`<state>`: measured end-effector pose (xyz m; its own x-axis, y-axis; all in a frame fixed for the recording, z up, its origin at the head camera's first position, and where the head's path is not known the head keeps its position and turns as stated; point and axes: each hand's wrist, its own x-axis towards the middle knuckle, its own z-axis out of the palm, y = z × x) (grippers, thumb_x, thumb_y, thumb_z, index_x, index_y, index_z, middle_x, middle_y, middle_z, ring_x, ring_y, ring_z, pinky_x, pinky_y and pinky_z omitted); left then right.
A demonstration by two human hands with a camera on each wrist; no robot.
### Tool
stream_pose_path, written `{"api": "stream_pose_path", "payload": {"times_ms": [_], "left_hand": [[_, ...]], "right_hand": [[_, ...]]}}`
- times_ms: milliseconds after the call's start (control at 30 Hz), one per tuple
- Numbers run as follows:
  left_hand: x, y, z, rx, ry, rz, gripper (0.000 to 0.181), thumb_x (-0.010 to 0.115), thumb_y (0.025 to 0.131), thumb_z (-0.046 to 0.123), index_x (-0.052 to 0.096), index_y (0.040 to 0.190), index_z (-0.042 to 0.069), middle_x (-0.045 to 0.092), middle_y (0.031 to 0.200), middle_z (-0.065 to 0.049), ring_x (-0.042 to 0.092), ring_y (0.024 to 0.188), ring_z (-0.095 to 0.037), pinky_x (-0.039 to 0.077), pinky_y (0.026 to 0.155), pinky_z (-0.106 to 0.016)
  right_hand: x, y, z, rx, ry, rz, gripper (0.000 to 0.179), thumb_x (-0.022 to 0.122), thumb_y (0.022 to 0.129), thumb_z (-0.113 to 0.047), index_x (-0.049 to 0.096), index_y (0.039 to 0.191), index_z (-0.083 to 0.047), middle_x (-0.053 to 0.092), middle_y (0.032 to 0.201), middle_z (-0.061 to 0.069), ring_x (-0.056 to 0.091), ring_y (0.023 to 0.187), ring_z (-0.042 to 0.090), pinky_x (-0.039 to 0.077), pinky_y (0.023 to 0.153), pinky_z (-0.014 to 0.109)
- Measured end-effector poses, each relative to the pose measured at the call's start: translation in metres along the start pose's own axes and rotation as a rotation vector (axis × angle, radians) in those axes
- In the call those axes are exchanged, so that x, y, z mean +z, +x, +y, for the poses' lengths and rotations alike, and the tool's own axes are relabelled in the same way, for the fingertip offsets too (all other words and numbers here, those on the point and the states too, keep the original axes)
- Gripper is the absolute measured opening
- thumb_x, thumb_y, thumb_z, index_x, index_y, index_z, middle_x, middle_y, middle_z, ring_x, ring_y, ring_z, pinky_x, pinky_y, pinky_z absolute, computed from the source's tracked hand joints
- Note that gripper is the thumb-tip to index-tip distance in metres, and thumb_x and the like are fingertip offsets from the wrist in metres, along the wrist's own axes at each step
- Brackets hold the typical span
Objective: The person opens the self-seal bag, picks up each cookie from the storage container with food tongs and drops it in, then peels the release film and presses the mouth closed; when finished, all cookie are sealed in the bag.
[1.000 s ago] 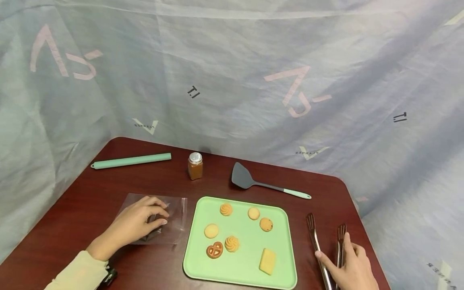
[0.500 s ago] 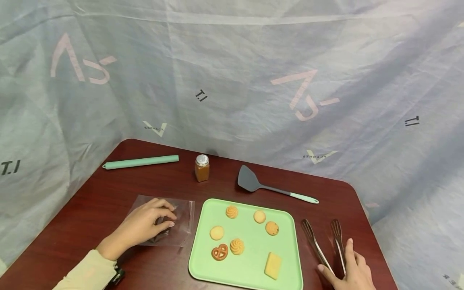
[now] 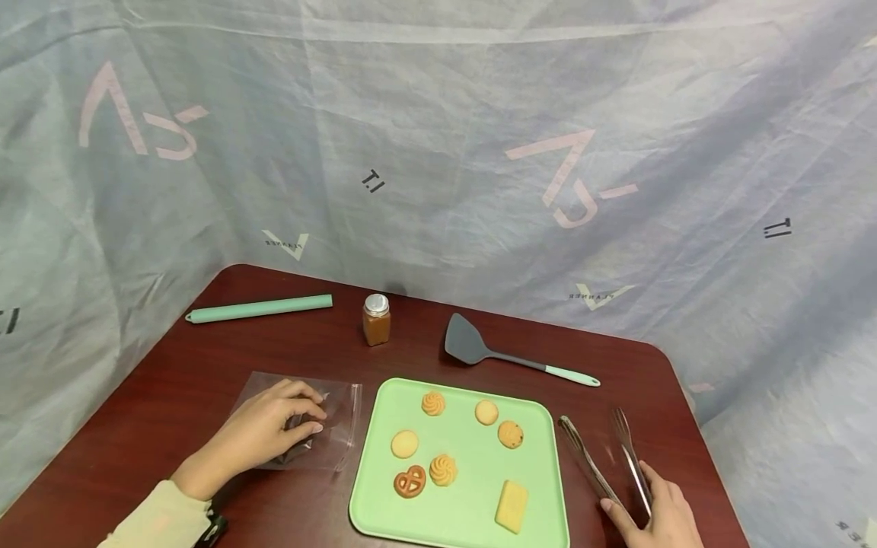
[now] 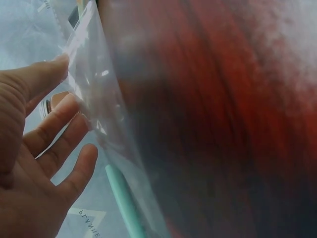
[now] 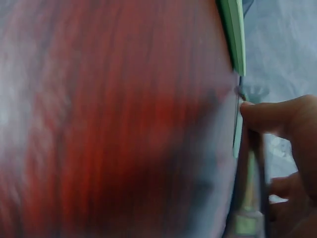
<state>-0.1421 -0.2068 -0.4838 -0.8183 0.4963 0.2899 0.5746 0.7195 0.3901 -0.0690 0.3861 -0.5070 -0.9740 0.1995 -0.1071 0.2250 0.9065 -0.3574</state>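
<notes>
At the head view's lower right my right hand (image 3: 661, 514) holds metal tongs (image 3: 594, 473) between thumb and fingers, one arm of the tongs on each side. Their two slotted ends stand apart, just right of the light green tray (image 3: 459, 521). To the tray's left, my left hand (image 3: 263, 430) rests on a clear plastic bag (image 3: 342, 430) with its fingers loosely bent. The left wrist view has the thumb and fingertips touching the bag film (image 4: 96, 74) without gripping it. Several cookies lie on the tray, among them a pretzel-shaped one (image 3: 409, 482) and a rectangular one (image 3: 511, 506).
Along the back of the dark red table (image 3: 137, 426) lie a green rolling pin (image 3: 260, 308) and a grey spatula (image 3: 466, 340) with a pale green handle end. Between them stands a spice jar (image 3: 376, 323) with a silver lid. A grey cloth (image 3: 438, 152) hangs behind.
The tongs' ends have swung left, closer to the tray, with my right hand holding them. My left hand stays on the bag. The head view has shifted slightly.
</notes>
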Motion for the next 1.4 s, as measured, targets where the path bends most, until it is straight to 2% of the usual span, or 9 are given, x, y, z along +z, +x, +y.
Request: {"api": "stream_pose_path", "payload": {"times_ms": [100, 167, 300, 400, 600, 733, 967, 1167, 1400], "left_hand": [[0.0, -0.001, 0.0, 0.008, -0.005, 0.008, 0.013, 0.084, 0.086, 0.022, 0.08, 0.098, 0.024, 0.065, 0.112, 0.007, 0.061, 0.103, -0.016, 0.053, 0.079, -0.04], [0.001, -0.001, 0.0, 0.008, -0.007, 0.009, 0.013, 0.084, 0.086, 0.022, 0.08, 0.099, 0.024, 0.065, 0.112, 0.007, 0.061, 0.103, -0.016, 0.053, 0.079, -0.04], [0.001, -0.001, -0.001, 0.0, -0.004, 0.006, 0.013, 0.084, 0.087, 0.022, 0.08, 0.099, 0.024, 0.065, 0.112, 0.007, 0.061, 0.104, -0.017, 0.053, 0.08, -0.04], [0.001, -0.001, -0.001, -0.005, -0.006, 0.001, 0.013, 0.084, 0.087, 0.022, 0.08, 0.1, 0.025, 0.065, 0.112, 0.007, 0.061, 0.104, -0.016, 0.054, 0.081, -0.041], [0.002, -0.001, -0.001, 0.003, -0.012, 0.004, 0.013, 0.083, 0.087, 0.022, 0.08, 0.1, 0.024, 0.065, 0.112, 0.007, 0.062, 0.105, -0.017, 0.054, 0.082, -0.042], [0.002, -0.001, -0.001, -0.001, -0.006, 0.006, 0.013, 0.083, 0.088, 0.022, 0.08, 0.1, 0.024, 0.066, 0.112, 0.007, 0.062, 0.104, -0.017, 0.053, 0.082, -0.042], [0.002, -0.001, -0.001, -0.009, -0.007, -0.003, 0.013, 0.082, 0.088, 0.023, 0.079, 0.101, 0.025, 0.065, 0.114, 0.006, 0.062, 0.104, -0.017, 0.053, 0.082, -0.043], [0.002, -0.001, -0.001, 0.0, -0.015, 0.012, 0.012, 0.083, 0.088, 0.021, 0.08, 0.1, 0.024, 0.066, 0.113, 0.006, 0.062, 0.105, -0.018, 0.053, 0.083, -0.043], [0.003, -0.002, -0.003, 0.007, -0.019, 0.021, 0.012, 0.083, 0.088, 0.021, 0.08, 0.1, 0.023, 0.066, 0.113, 0.006, 0.062, 0.105, -0.017, 0.053, 0.083, -0.043]], "right_hand": [[0.0, -0.006, -0.009, -0.106, 0.049, 0.137, 0.098, 0.076, 0.086, -0.057, 0.039, 0.145, 0.012, 0.051, 0.12, 0.034, 0.053, 0.101, 0.044, 0.044, 0.078, 0.06], [0.0, -0.008, -0.016, -0.202, 0.053, 0.182, 0.091, 0.079, 0.086, -0.052, 0.043, 0.145, 0.007, 0.053, 0.119, 0.027, 0.053, 0.099, 0.039, 0.045, 0.075, 0.058], [-0.001, -0.01, -0.028, -0.391, 0.023, 0.149, 0.079, 0.079, 0.087, -0.049, 0.05, 0.145, -0.003, 0.056, 0.124, 0.016, 0.053, 0.108, 0.034, 0.048, 0.078, 0.056], [0.001, -0.013, -0.035, -0.443, -0.015, 0.107, 0.073, 0.075, 0.09, -0.052, 0.053, 0.143, -0.008, 0.057, 0.125, 0.009, 0.054, 0.113, 0.032, 0.05, 0.079, 0.054], [0.001, -0.013, -0.046, -0.442, -0.081, 0.072, 0.066, 0.07, 0.091, -0.058, 0.058, 0.141, -0.016, 0.058, 0.124, -0.005, 0.055, 0.11, 0.021, 0.052, 0.073, 0.045], [-0.001, -0.01, -0.051, -0.429, -0.093, 0.02, 0.065, 0.069, 0.091, -0.06, 0.06, 0.14, -0.019, 0.058, 0.124, -0.009, 0.055, 0.108, 0.016, 0.05, 0.068, 0.04], [0.0, -0.006, -0.054, -0.401, -0.084, -0.044, 0.066, 0.065, 0.092, -0.063, 0.06, 0.141, -0.019, 0.059, 0.127, -0.005, 0.056, 0.114, 0.021, 0.053, 0.073, 0.044], [0.0, -0.005, -0.053, -0.398, -0.084, -0.072, 0.067, 0.064, 0.091, -0.065, 0.062, 0.14, -0.018, 0.06, 0.122, -0.007, 0.058, 0.111, 0.022, 0.053, 0.074, 0.044], [0.001, -0.005, -0.054, -0.406, -0.092, -0.046, 0.063, 0.066, 0.091, -0.063, 0.065, 0.138, -0.021, 0.06, 0.115, -0.014, 0.059, 0.106, 0.015, 0.053, 0.075, 0.042]]}}
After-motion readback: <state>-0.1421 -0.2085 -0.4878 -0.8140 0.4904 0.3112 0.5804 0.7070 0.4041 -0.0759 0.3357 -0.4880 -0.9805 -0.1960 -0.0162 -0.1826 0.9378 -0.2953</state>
